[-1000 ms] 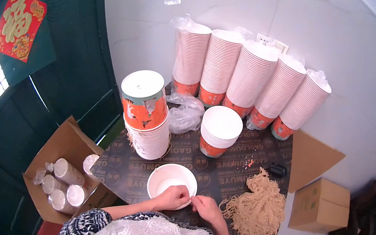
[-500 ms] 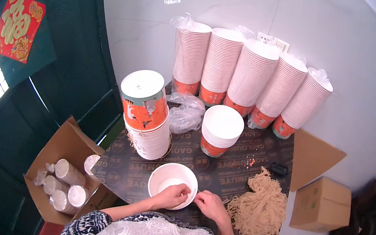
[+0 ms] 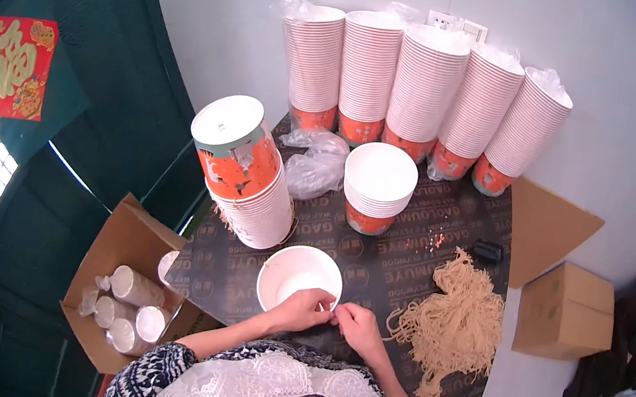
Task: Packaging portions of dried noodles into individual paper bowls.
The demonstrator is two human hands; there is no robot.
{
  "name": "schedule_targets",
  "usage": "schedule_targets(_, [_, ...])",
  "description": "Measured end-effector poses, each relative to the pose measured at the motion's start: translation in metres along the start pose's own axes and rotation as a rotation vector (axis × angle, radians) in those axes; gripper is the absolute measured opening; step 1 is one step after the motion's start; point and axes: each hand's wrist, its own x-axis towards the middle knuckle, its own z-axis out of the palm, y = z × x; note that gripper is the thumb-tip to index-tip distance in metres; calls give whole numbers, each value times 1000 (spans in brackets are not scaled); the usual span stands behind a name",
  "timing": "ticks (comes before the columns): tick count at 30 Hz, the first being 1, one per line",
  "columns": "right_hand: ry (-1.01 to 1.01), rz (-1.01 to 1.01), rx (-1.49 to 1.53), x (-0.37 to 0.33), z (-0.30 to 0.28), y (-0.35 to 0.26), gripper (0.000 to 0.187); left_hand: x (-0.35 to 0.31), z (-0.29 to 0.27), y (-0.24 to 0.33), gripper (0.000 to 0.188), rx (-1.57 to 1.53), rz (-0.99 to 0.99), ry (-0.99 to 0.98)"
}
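Observation:
A white paper tub [image 3: 277,280] stands at the table's near side, its open mouth facing up. A thin tan strand shows at its left rim. My left hand [image 3: 301,310] lies over the tub's near right rim, fingers pinched together. Just outside that rim, my right hand [image 3: 358,328] is closed too, its fingertips close to the left hand's. What either pinches is too small to make out. A heap of tan string [image 3: 459,319] lies right of my right hand. Beyond the tub stands a short stack of white and orange tubs [image 3: 378,183].
Tall plastic-wrapped tub stacks [image 3: 369,68] line the wall. At the left is another stack, topped by an upside-down orange tub [image 3: 244,165], with a crumpled plastic bag [image 3: 315,166] beside it. A black object [image 3: 487,250] sits by the string. Cardboard boxes [image 3: 566,311] flank the table [image 3: 215,282].
The whole view has shifted and tilted a little. My hands have come closer together at the tub's near right rim, and my left hand sits less deep inside the tub.

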Motion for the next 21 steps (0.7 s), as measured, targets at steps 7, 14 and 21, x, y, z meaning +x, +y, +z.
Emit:
schedule_targets(7, [161,-46,-249,9,8,7,27,-1,7,-17,31,-64,120,56])
schedule_targets(14, [50,78,-37,19,-10,-10,32,9,-22,-7,28,-157,28,113])
schedule_targets(21, [-2,31,10,17,-18,-2,20,3,-30,-14,27,-174,-20,144])
